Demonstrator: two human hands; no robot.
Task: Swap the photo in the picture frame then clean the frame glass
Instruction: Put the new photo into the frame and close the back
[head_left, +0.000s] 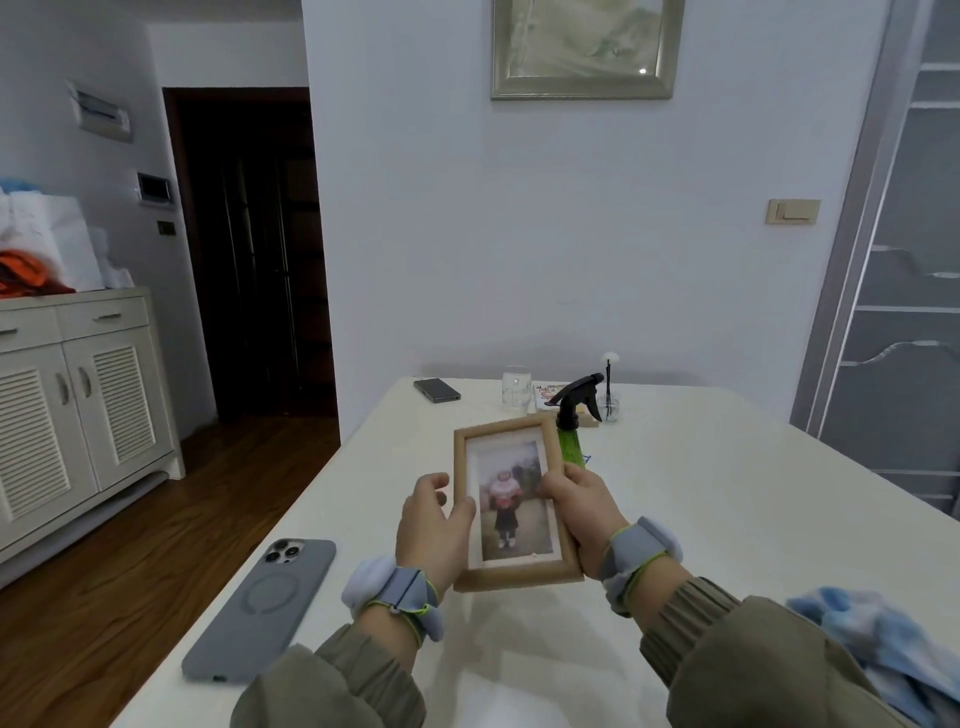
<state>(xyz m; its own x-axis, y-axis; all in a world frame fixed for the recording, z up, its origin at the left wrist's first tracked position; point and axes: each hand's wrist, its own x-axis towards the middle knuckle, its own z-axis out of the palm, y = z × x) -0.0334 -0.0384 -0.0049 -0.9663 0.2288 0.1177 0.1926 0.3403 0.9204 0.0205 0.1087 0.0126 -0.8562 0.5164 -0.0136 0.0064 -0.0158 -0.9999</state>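
The wooden picture frame (511, 501) is held upright just above the tabletop (727, 493), face toward the person, with a photo (511, 501) of a small figure in pink showing behind the front pane. The left hand (431, 525) curls around the frame's left rail, thumb on the front and fingers partly spread, a loose rather than tight hold; the right hand (582, 506) closes on the right rail with its thumb pressing over the pane's edge. Judging by its slim moulding, the frame is probably light and stiff, but the pane is likely breakable and smooth, so the safest hold is on the wooden rails, not the front, where thumbs would leave smears that must later be wiped. The back, where any clips would sit, is hidden. Just behind the frame stands a green spray bottle (571, 431) with a black trigger, and farther behind it a clear glass (517, 388), a small vase (608, 400) with a stem, and a dark phone (437, 389). To the frame's lower left lies a grey phone (262, 608), camera side up; to its lower right a blue and white cloth (878, 649) is crumpled at the tabletop's edge. The tabletop is pale, smooth and mostly bare, good for laying the frame face down. Beyond the frame rises a plain wall carrying a silver-framed painting (587, 47); left of the frame are a white louvred cabinet (78, 405), wooden flooring and a dark doorway.
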